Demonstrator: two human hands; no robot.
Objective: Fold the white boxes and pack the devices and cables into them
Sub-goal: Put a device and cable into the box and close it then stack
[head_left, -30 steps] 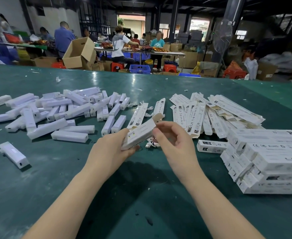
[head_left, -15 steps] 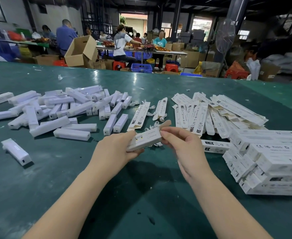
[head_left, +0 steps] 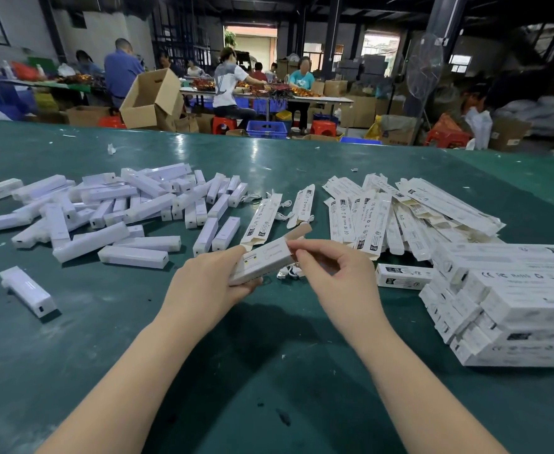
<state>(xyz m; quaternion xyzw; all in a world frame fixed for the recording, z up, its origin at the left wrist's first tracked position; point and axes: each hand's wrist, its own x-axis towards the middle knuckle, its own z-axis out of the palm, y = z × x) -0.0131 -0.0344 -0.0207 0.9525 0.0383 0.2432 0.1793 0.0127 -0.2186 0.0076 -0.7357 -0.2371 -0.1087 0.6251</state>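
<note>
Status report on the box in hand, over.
Left hand grips white box. Right hand pinches its end flap, flap open. Cable on table under box. Nothing in the way.

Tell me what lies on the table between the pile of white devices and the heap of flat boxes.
Head view: two flat unfolded boxes with thin white cables beside them.

The near end of the white box (head_left: 262, 262) is covered by the left hand (head_left: 203, 286). The stacked boxes (head_left: 511, 309) right of the hands are cut off by the edge; their print is unreadable.
</note>
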